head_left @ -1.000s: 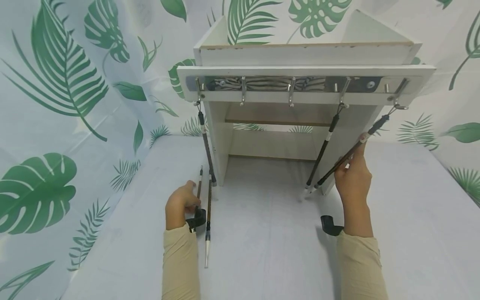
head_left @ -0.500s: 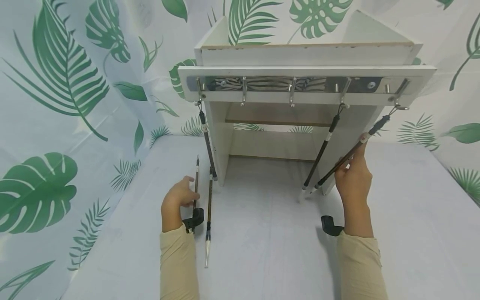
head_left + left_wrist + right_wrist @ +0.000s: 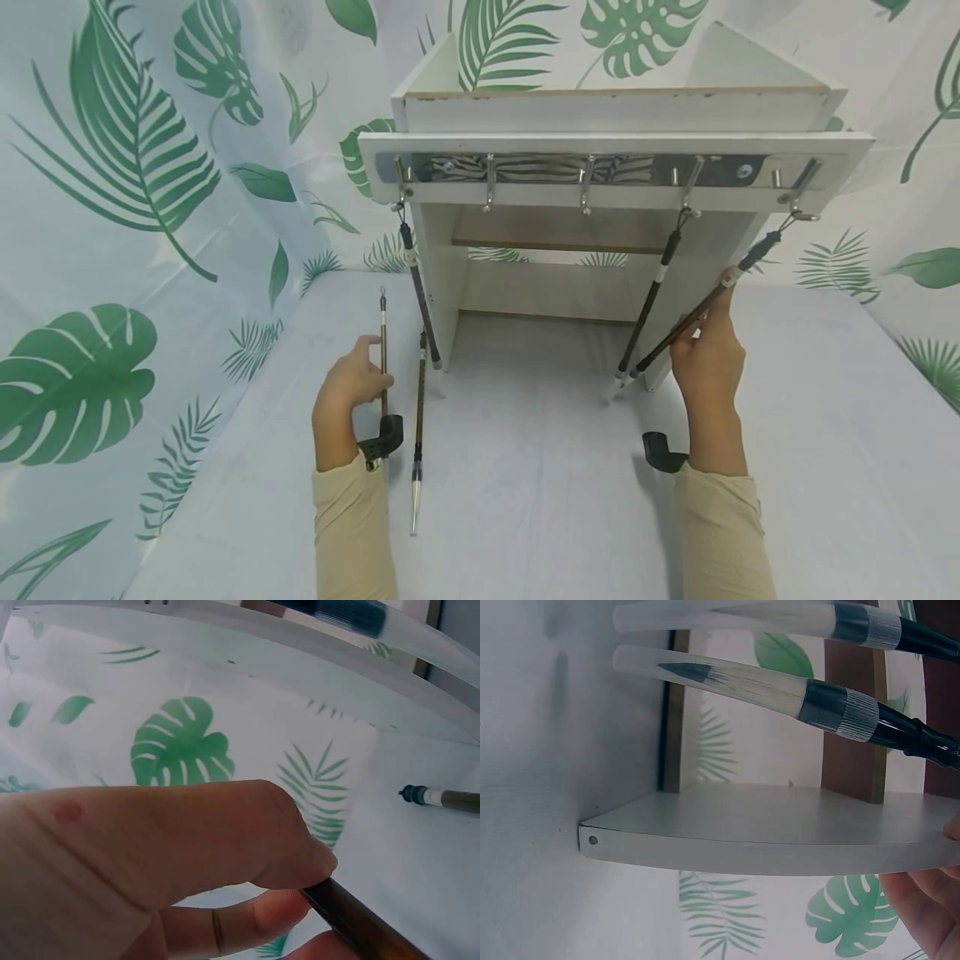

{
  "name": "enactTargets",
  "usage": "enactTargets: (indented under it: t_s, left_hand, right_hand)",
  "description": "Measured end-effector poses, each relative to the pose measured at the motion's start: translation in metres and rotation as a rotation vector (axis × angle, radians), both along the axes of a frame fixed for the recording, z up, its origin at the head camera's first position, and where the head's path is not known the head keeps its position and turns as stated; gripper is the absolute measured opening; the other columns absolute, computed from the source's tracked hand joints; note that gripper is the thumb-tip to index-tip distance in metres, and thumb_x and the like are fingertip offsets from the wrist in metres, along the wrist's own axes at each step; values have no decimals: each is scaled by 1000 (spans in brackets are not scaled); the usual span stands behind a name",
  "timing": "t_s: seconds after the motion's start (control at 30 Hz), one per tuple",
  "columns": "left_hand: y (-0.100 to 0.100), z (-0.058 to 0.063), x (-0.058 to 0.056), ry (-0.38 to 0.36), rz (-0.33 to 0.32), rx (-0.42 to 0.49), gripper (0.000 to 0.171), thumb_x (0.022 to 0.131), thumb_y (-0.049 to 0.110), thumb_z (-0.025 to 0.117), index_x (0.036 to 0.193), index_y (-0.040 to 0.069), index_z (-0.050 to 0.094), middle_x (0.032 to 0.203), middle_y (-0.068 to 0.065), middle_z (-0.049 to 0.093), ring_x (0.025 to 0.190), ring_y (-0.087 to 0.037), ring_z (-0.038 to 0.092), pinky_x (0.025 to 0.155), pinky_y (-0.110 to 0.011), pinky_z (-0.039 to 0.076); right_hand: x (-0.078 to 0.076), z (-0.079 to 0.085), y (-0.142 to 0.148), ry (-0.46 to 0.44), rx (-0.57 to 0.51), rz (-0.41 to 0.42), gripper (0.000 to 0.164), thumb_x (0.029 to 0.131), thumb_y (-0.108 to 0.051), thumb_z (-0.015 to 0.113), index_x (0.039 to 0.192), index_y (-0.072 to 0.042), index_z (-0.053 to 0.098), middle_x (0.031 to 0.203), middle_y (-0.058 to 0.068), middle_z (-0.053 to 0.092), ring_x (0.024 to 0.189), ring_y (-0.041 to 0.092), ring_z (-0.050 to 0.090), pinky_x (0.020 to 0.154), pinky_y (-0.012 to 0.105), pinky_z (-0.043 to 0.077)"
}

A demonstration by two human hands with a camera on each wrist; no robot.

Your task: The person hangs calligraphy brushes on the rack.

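My left hand (image 3: 348,379) pinches a calligraphy brush (image 3: 383,321) by its brown handle, hanging loop pointing up; in the left wrist view the thumb and fingers press on its dark handle (image 3: 364,922). Beside it on the table lies another brush (image 3: 419,412), tip toward me. My right hand (image 3: 708,358) holds the upper handle of a brush (image 3: 660,348) whose loop hangs on the far-right hook, tilting it outward. In the right wrist view, two brush ends in clear caps (image 3: 742,686) show, with the right hand's fingers (image 3: 926,907) at the lower right corner.
A white rack (image 3: 540,196) stands ahead with a row of metal hooks (image 3: 585,187). One brush (image 3: 422,296) hangs at its far left, another brush (image 3: 649,304) second from the right. Leafy cloth (image 3: 150,375) surrounds the white table (image 3: 540,467).
My left hand has moved left and slightly away from me with its brush, whose loop end now points higher. The hanging left brush sways slightly. My right hand stays put.
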State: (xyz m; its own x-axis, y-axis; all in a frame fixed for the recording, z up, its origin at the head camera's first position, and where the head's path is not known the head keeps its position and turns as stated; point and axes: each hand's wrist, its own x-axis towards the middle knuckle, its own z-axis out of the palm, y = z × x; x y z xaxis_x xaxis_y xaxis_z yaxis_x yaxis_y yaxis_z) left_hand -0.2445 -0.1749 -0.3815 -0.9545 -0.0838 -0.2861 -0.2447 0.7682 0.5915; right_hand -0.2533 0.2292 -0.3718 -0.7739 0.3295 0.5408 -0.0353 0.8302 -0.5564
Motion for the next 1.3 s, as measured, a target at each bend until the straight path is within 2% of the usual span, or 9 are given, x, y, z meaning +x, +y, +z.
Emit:
enactTargets:
  t_s: [0.17,0.37,0.67,0.87,1.13,1.3]
  left_hand:
    - [0,9,5,32,-3,-6,69,82,13,58,142,9,25,101,-16,61,75,-21,61,64,-33,46]
    - [0,20,11,65,-2,-15,69,83,15,58,143,13,23,101,-14,59,77,-22,58,65,-33,45]
    - [2,39,25,192,17,-14,69,83,14,55,143,12,21,105,-15,59,77,-24,54,62,-31,41]
    - [5,50,36,284,48,-28,68,83,14,54,143,13,21,103,-13,59,70,-23,50,57,-29,37]
    - [11,59,47,372,36,-37,67,83,13,54,142,13,24,100,-11,60,66,-21,53,55,-28,37]
    - [14,65,52,387,41,-25,66,84,12,55,142,14,23,101,-10,60,74,-22,60,59,-30,41]
  right_hand:
    - [0,1,0,1,1,-2,77,84,5,47,146,-24,11,117,22,57,88,45,61,65,51,49]
    - [0,2,-1,3,0,2,76,85,4,46,146,-25,10,120,22,56,92,45,60,69,51,51]
    - [0,3,0,-22,-19,-5,75,86,4,47,145,-24,11,119,22,56,89,45,60,68,52,50]
    - [-1,1,1,13,6,5,70,88,-1,46,144,-27,13,120,22,56,92,45,60,71,51,51]
    - [-2,0,0,34,15,10,66,90,-3,46,143,-26,16,119,22,56,93,45,60,70,51,51]
    - [-2,0,0,42,16,13,64,90,-4,46,144,-24,17,120,22,56,92,44,60,69,51,51]
